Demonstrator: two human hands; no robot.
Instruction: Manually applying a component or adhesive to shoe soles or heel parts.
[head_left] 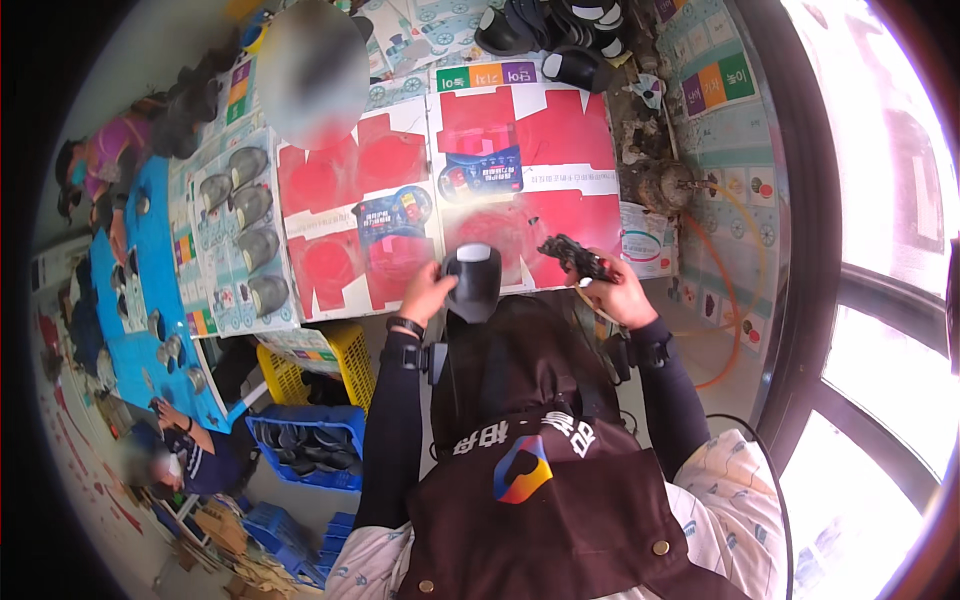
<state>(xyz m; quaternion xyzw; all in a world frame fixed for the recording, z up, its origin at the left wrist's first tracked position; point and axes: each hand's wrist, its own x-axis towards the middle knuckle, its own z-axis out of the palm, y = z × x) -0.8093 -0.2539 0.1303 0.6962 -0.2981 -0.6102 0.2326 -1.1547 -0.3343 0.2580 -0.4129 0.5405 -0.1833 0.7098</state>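
Note:
My left hand (428, 296) is closed on the edge of a black, rounded shell-shaped piece (474, 286) with a pale patch at its far end. It is held over the table's near edge, in front of my dark apron. To its right, my right hand (617, 295) is wrapped round a dark, crusted spray gun (578, 258), whose nozzle end points left and away from me. The gun and the black piece are apart. Beneath them lies red and white printed cardboard (590, 215) covering the table.
Several grey rounded pieces (254, 205) stand at the table's left, and a pile of black ones (575, 68) at the back. An orange hose (738, 330) loops at the right. Yellow (350, 365) and blue crates (358, 430) stand lower left. Other people (205, 450) work by a blue table (150, 345).

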